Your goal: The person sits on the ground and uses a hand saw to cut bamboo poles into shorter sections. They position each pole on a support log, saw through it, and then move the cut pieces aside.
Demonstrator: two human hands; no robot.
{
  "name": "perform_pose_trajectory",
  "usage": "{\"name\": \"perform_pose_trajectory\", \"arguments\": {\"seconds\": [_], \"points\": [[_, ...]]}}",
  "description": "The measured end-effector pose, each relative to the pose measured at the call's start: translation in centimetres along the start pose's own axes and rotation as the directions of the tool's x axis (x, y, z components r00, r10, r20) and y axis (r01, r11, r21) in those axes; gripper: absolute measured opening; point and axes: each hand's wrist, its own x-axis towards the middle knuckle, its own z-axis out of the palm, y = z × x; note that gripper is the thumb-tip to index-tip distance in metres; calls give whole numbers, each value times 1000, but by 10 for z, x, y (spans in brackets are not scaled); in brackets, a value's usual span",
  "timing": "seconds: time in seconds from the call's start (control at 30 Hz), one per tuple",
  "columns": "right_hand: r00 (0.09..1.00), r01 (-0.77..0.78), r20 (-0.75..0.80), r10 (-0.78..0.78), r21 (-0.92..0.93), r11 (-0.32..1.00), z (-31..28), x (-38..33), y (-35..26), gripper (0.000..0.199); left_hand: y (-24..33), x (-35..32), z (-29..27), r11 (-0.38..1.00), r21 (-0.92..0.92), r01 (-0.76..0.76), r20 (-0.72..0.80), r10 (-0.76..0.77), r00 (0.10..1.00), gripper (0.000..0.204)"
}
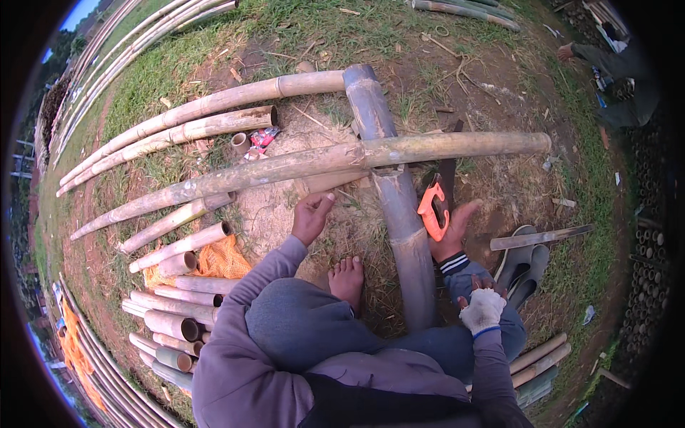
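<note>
My left hand (312, 216) hovers bare over the sawdust, its fingers curled and the thumb near the index finger; nothing shows in it. In a white glove with bare fingertips, my right hand (483, 310) is held over my right trouser leg with bent fingers; what they hold, if anything, is hidden. A long bamboo pole (285, 165) lies across a thick grey bamboo log (407, 246), which has a notch just below the crossing. A handsaw (434, 212) with an orange handle leans beside the log, near my bare right foot (460, 227), its dark blade passing under the pole.
Cut bamboo pieces (171, 324) are stacked at left beside orange netting (221, 258). More long poles (207, 108) lie beyond. Dark shoes (524, 267) and a split bamboo strip (542, 237) sit at right. Another person (621, 78) is at the far right.
</note>
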Motion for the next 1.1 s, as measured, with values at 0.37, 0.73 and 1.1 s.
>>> {"name": "perform_pose_trajectory", "arguments": {"seconds": [0.37, 0.73, 1.1], "points": [[996, -39, -73, 49, 122, 992, 12, -15, 27, 71, 48, 91, -162, 29, 978, -207, 203, 104, 974, 113], [984, -75, -148, 99, 158, 985, 13, -6, 19, 63, 130, 90, -26, 58, 869, -491, 489, 45, 871, 66], [991, -75, -88, 96, 217, 973, 15, -6, 30, 65, 146, 101, 95, 86, 764, -640, 624, 154, 766, 90]]}}
